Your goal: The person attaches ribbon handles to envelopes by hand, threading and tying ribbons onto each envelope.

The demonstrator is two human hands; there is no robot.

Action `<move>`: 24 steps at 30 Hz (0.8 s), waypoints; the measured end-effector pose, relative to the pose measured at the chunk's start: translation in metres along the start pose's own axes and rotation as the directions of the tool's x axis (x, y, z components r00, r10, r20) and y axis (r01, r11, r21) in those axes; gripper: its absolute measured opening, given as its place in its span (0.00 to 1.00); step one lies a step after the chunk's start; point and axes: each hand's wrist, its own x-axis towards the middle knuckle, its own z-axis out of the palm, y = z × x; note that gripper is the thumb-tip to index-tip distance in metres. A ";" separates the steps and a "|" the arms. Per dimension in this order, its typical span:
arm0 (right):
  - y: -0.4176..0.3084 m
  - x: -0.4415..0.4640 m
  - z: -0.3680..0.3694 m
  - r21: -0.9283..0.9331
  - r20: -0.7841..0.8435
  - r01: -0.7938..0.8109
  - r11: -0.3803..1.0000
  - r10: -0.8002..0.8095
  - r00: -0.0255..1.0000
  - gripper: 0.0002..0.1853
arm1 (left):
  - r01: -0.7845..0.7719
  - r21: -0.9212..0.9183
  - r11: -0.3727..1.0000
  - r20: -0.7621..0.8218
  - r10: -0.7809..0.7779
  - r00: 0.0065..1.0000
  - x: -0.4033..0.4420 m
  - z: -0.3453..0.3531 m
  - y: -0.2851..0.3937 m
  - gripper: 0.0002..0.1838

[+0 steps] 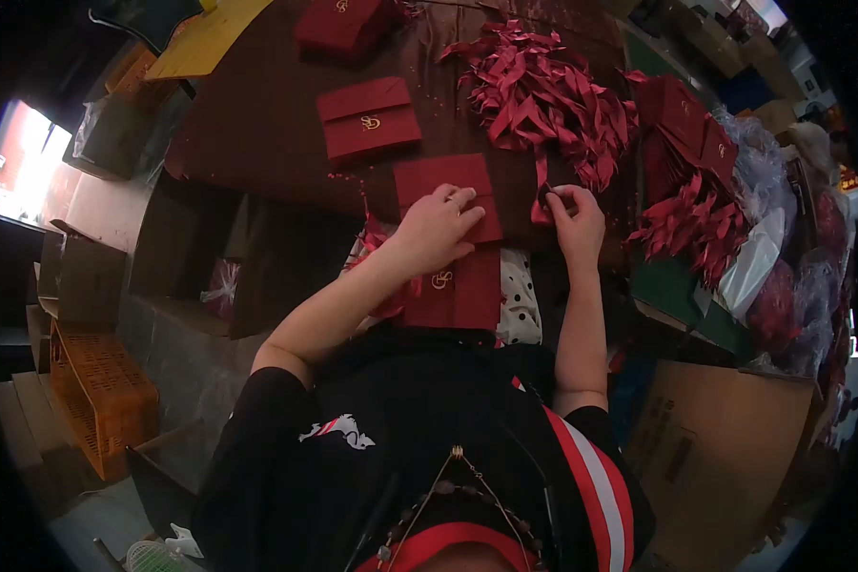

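My left hand (437, 227) lies over a dark red flap-style pouch (439, 173) at the table's near edge, fingers spread on its surface. Below it, a second red pouch with gold letters (462, 303) rests on my lap, partly hidden by the hand and forearm. To the right, my right hand (578, 225) pinches a dark red satin ribbon (541, 212) between thumb and fingers. That ribbon hangs from a big tangled pile of red ribbons (543, 100). Farther back lies another pouch (368, 124) with a gold logo.
Stacked red pouches (345, 27) stand at the table's far side. More pouches (684, 129) and ribbons lie to the right, beside clear plastic bags (782, 276). A cardboard box (720, 448) is at my right, an orange crate (100, 396) at my left. Small red bits dot the tabletop (248, 124).
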 end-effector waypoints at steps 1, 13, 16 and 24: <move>-0.001 0.000 -0.001 0.188 0.035 -0.079 0.979 0.073 0.997 0.13 | -0.006 -0.024 1.000 0.074 0.008 0.997 -0.001 0.003 0.001 0.23; -0.096 -0.025 -0.040 0.800 0.065 -0.039 0.598 -0.022 0.998 0.10 | -0.020 -0.598 0.801 -0.596 -0.428 0.679 0.011 -0.053 0.010 0.11; -0.113 -0.028 -0.018 0.753 0.074 0.003 0.657 -0.090 0.993 0.08 | 0.149 -0.734 0.662 -0.416 -0.613 0.672 0.008 -0.023 0.001 0.17; -0.089 -0.025 0.059 0.574 0.119 0.062 0.817 -0.157 0.980 0.08 | 0.368 -0.624 0.690 -0.246 -0.620 0.745 -0.005 0.015 -0.009 0.30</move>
